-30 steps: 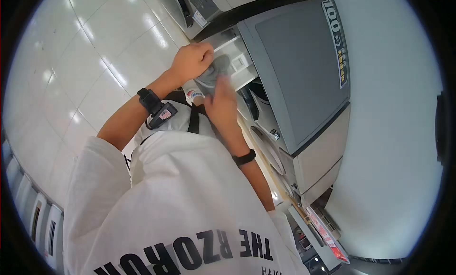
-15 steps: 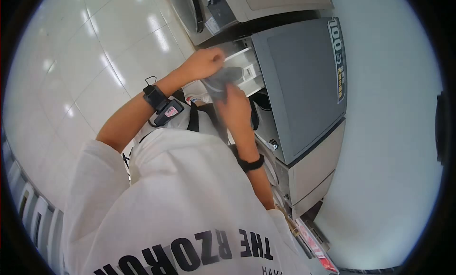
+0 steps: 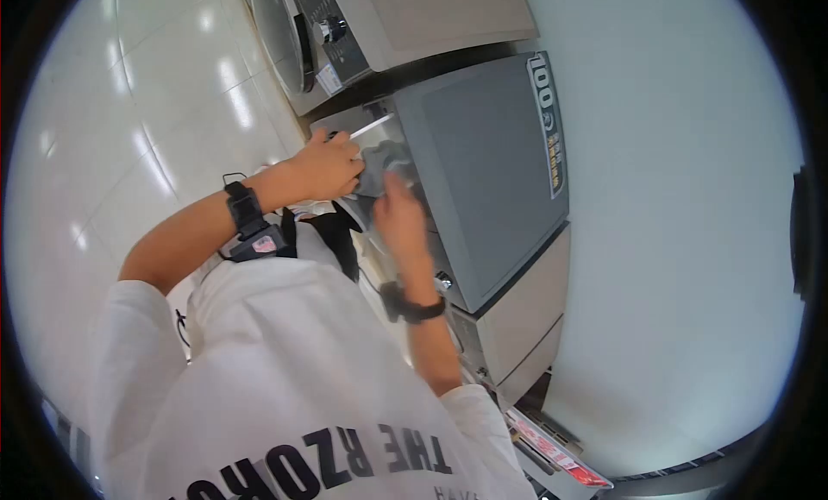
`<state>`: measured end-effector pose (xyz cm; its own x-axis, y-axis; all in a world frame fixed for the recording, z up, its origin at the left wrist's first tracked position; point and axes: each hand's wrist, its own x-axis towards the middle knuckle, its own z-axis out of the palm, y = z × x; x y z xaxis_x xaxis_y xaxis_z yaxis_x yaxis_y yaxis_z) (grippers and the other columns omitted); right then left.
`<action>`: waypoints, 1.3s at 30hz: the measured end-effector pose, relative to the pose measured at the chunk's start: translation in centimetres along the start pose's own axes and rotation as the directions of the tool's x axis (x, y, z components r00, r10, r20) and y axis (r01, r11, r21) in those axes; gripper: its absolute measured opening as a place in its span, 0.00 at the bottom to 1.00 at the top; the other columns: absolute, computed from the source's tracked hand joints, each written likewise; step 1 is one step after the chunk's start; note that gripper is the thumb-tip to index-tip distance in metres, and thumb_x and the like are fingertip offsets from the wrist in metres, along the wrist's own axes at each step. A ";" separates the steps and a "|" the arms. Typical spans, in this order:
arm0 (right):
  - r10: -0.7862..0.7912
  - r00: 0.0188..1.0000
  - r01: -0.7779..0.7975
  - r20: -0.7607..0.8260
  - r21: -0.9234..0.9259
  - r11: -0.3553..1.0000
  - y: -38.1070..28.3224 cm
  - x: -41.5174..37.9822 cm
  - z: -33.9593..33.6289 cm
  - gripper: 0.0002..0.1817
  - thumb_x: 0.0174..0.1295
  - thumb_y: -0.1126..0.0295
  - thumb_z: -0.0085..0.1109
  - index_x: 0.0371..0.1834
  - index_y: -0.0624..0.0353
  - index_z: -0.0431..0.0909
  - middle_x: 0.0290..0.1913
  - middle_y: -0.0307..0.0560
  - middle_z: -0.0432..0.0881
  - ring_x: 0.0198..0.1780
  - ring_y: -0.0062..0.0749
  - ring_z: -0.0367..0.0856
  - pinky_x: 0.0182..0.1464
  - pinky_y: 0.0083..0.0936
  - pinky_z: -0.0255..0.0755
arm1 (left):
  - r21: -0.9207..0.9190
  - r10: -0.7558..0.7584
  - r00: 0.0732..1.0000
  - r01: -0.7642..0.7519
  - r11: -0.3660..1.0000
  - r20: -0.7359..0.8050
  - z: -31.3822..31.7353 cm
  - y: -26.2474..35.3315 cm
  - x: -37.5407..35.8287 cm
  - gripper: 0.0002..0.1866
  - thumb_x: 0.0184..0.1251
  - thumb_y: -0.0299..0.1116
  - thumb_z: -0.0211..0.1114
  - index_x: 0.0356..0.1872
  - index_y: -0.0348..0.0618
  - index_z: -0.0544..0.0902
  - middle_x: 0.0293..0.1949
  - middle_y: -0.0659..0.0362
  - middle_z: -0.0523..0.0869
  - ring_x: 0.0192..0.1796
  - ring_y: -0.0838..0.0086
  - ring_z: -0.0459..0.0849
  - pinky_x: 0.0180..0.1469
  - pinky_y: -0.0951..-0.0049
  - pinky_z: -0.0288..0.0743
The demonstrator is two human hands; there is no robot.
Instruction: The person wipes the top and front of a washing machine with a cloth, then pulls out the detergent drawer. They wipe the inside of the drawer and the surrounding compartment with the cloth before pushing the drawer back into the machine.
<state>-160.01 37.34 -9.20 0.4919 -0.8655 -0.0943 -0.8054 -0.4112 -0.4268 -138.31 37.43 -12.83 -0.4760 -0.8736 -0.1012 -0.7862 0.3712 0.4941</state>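
Note:
A washing machine's detergent drawer is pulled out from the grey machine (image 3: 479, 181); its white side edge (image 3: 373, 126) shows. My left hand (image 3: 329, 166) is at the outer end of the drawer, fingers curled over it, the exact grip partly hidden. Crumpled against the drawer is a grey cloth (image 3: 379, 165), touching or close to the left fingertips. My right hand (image 3: 404, 211), smeared by motion, presses at the cloth's near side with its fingers bent around it. Most of the drawer's inside is covered by the cloth and hands.
Another machine with a round door (image 3: 285, 34) and a dial stands beyond. A beige machine (image 3: 526, 327) is on the near side. A white wall (image 3: 673, 241) rises at right, with glossy floor tiles (image 3: 129, 155) at left. A red-and-white sign (image 3: 561, 452) lies low right.
The view has shifted, so machines and hands sit further left. Both hands stay at the drawer with the cloth. Less of the drawer's white inside shows now.

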 end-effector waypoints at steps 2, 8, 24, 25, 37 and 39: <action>0.034 0.999 -0.036 0.041 0.059 0.998 0.5 0.5 2.3 0.30 0.57 0.76 0.56 0.66 0.72 0.70 0.63 0.73 0.75 0.65 0.62 0.75 0.68 0.45 0.69 | -0.004 -0.010 0.998 0.009 1.000 -0.056 1.0 -0.5 0.0 0.17 0.65 0.45 0.64 0.48 0.46 0.84 0.55 0.55 0.79 0.66 0.58 0.71 0.60 0.39 0.69; 0.049 0.998 -0.050 -0.048 -0.022 0.998 0.0 2.3 5.9 0.38 0.54 0.75 0.58 0.69 0.80 0.61 0.67 0.79 0.69 0.71 0.68 0.67 0.72 0.49 0.62 | -0.093 0.055 0.916 -0.100 0.991 -0.398 2.0 -2.5 -0.7 0.12 0.58 0.37 0.63 0.39 0.43 0.82 0.39 0.58 0.83 0.56 0.60 0.78 0.49 0.58 0.74; 0.215 0.953 -0.158 0.212 -0.258 0.953 1.8 6.9 3.3 0.31 0.55 0.67 0.64 0.65 0.57 0.74 0.50 0.61 0.83 0.53 0.58 0.82 0.53 0.50 0.78 | -0.035 0.073 0.809 -0.115 0.993 -0.584 3.5 -2.7 -0.4 0.08 0.57 0.37 0.63 0.27 0.45 0.79 0.31 0.61 0.80 0.43 0.65 0.78 0.40 0.62 0.75; 0.190 0.964 -0.143 0.188 -0.236 0.961 2.3 6.9 3.8 0.30 0.55 0.67 0.64 0.64 0.57 0.74 0.50 0.62 0.82 0.53 0.59 0.82 0.53 0.49 0.78 | -0.018 0.075 0.787 -0.109 0.994 -0.613 3.5 -2.7 -0.3 0.08 0.57 0.38 0.63 0.26 0.46 0.79 0.30 0.62 0.80 0.42 0.66 0.78 0.40 0.63 0.75; 0.162 0.973 -0.140 0.166 -0.139 0.980 2.7 7.1 4.3 0.23 0.56 0.73 0.58 0.56 0.63 0.69 0.50 0.73 0.80 0.54 0.70 0.78 0.54 0.52 0.73 | -0.013 0.061 0.814 -0.083 0.996 -0.577 3.9 -3.1 -0.3 0.08 0.56 0.38 0.62 0.24 0.47 0.78 0.30 0.61 0.78 0.40 0.66 0.77 0.37 0.64 0.73; 0.156 0.978 -0.136 0.142 -0.140 0.981 2.4 6.7 4.3 0.24 0.56 0.73 0.58 0.58 0.63 0.68 0.51 0.73 0.80 0.54 0.71 0.78 0.55 0.52 0.73 | 0.000 0.065 0.812 -0.080 0.997 -0.580 4.0 -3.1 -0.3 0.08 0.56 0.39 0.62 0.24 0.47 0.78 0.30 0.61 0.78 0.40 0.66 0.77 0.37 0.64 0.73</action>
<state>-157.23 31.80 -14.71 0.4024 -0.8696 -0.2861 -0.9031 -0.3260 -0.2795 -137.28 37.74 -17.78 -0.2095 -0.8677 0.4508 -0.7453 0.4401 0.5009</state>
